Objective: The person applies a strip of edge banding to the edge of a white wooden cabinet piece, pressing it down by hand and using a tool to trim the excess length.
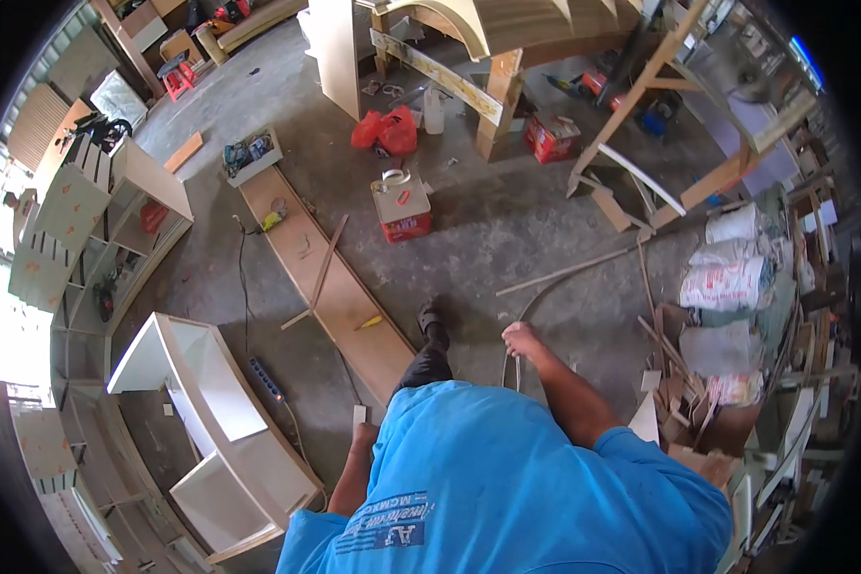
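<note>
My left hand [364,435] hangs low beside my blue shirt, its fingers closed on a small pale rectangular block [359,414]. Out to the right, my right hand [519,339] is closed around a thin, flexible strip [555,280]. From that hand the strip curves away along the floor toward the right, and thin lengths also hang below the fist. A long brown wooden board [306,268] lies on the floor ahead and to the left. On it rest a thin wooden stick [329,256] and a small yellow-handled tool [369,323].
An open white cabinet frame [225,402] lies at the left, with a power strip [266,378] beside it. Ahead stands a red-and-tan tin [402,206] with a tape roll on top. Sacks [727,284] and wood scraps [679,383] line the right side.
</note>
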Demonstrator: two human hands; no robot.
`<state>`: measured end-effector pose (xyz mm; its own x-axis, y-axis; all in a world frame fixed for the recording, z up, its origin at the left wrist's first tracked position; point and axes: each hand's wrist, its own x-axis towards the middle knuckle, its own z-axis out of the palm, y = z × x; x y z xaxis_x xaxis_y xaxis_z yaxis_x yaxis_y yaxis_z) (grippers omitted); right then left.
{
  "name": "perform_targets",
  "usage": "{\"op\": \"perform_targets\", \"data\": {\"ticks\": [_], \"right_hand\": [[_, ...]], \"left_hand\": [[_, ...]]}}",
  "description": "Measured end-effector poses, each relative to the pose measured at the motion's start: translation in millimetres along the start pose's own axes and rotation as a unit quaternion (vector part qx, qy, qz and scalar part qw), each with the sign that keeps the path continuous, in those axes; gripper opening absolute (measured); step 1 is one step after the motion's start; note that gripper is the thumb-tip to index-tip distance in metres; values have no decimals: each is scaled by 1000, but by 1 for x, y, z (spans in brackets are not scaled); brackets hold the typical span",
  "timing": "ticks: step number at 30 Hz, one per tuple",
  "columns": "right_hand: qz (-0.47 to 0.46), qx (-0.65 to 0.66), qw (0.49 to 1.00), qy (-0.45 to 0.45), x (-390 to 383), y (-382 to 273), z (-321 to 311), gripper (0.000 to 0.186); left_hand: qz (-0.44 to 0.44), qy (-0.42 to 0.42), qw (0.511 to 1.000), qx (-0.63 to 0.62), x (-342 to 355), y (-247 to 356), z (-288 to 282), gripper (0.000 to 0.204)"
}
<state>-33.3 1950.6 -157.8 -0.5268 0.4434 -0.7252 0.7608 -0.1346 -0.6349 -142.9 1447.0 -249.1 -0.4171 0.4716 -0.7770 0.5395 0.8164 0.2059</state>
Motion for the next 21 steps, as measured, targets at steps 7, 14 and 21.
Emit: {"op": "perform_targets", "data": {"ticks": [7,14,21], "right_hand": [[-83,-174,965,-178,187,-20,-53,12],[47,-138,989,-14,281,-169,-85,11],[22,-381,916,-121,410,-321,-53,18]], "left_hand": [[-48,21,996,-73,140,-18,-147,38],[-40,271,937,-215,233,26,-385,32],[-149,327,789,-498,260,82,-437,43]]}}
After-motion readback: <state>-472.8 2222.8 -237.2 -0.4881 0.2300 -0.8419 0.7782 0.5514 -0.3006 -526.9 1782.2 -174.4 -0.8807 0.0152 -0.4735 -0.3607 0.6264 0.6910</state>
